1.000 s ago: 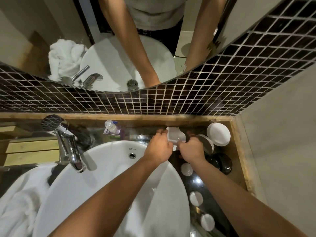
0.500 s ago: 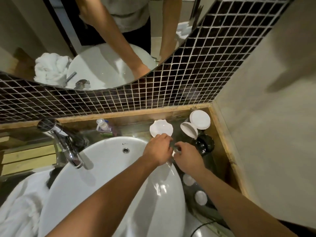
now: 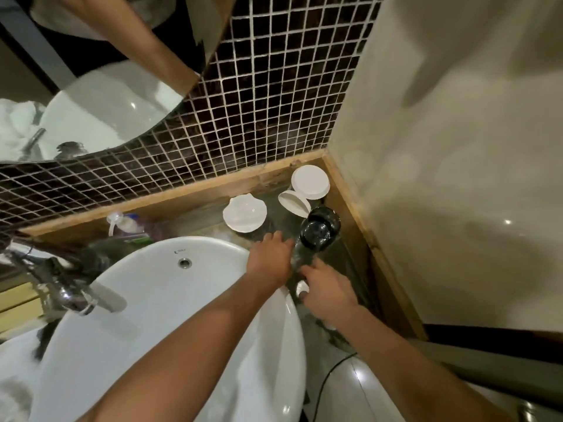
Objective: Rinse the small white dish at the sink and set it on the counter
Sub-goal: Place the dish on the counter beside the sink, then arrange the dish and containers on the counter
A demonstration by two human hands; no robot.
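The small white scalloped dish (image 3: 244, 215) lies on the wet counter (image 3: 280, 222) behind the sink basin (image 3: 170, 300), near the wooden back ledge, with no hand on it. My left hand (image 3: 269, 258) is at the basin's right rim, in front of the dish, fingers curled toward a dark glossy object (image 3: 320, 229). My right hand (image 3: 327, 289) is just right of it, fingertips against the lower end of that dark object. Whether either hand grips it is hidden.
Two white lidded jars (image 3: 310, 181) (image 3: 294, 203) stand in the back right corner. A soap bottle (image 3: 125, 223) lies behind the basin. The chrome tap (image 3: 65, 289) is at the left, and a white towel (image 3: 15, 360) at the lower left. The wall closes the right side.
The dish, held at the back of the counter a second ago, now lies there alone. Both hands have drawn back toward me to the dark object. The view has swung right.
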